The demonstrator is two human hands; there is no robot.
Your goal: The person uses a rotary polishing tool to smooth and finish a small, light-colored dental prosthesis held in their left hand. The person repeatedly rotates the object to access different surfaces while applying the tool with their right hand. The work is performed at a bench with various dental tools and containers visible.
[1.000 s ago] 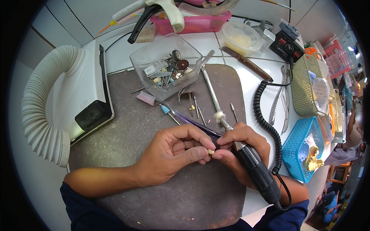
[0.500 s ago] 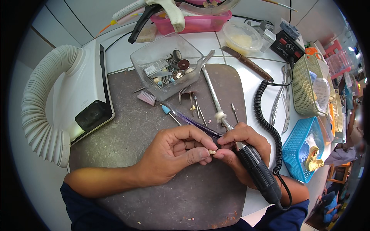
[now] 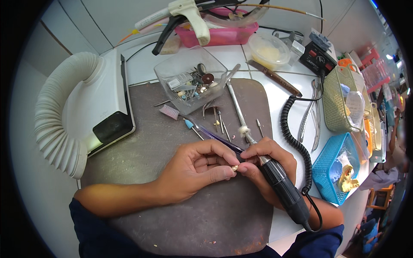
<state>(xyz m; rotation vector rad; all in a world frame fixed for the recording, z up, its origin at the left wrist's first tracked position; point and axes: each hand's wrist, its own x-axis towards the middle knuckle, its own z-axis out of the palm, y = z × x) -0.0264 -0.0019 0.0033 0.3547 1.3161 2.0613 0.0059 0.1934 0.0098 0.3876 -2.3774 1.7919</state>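
Between the thumb and forefinger of my left hand [image 3: 195, 170] is a small ivory-coloured dental crown or tooth [image 3: 235, 168]; which of the two I cannot tell. My right hand [image 3: 273, 165] is closed round a black rotary handpiece [image 3: 284, 189], its metal nose pointing away from me. The right thumb and forefinger tips meet the tooth piece too. Just beyond the fingers lies a toothbrush [image 3: 170, 112] with a purple handle. Near it are a blue-tipped bur [image 3: 189, 124] and a long metal tool [image 3: 235, 103] with a white tuft near its lower end.
A clear bin [image 3: 193, 101] of burs and discs stands on the dark mat [image 3: 180, 228]. At left is a white machine with a ribbed hose [image 3: 58, 116]. A brown-handled knife [image 3: 275, 77], coiled cord [image 3: 287, 124], control box [image 3: 318, 58] and blue basket [image 3: 320, 172] with casts stand right.
The whole view has shifted slightly. My fingers have turned the tooth piece a little, and my hands stay together at nearly the same place on the mat.
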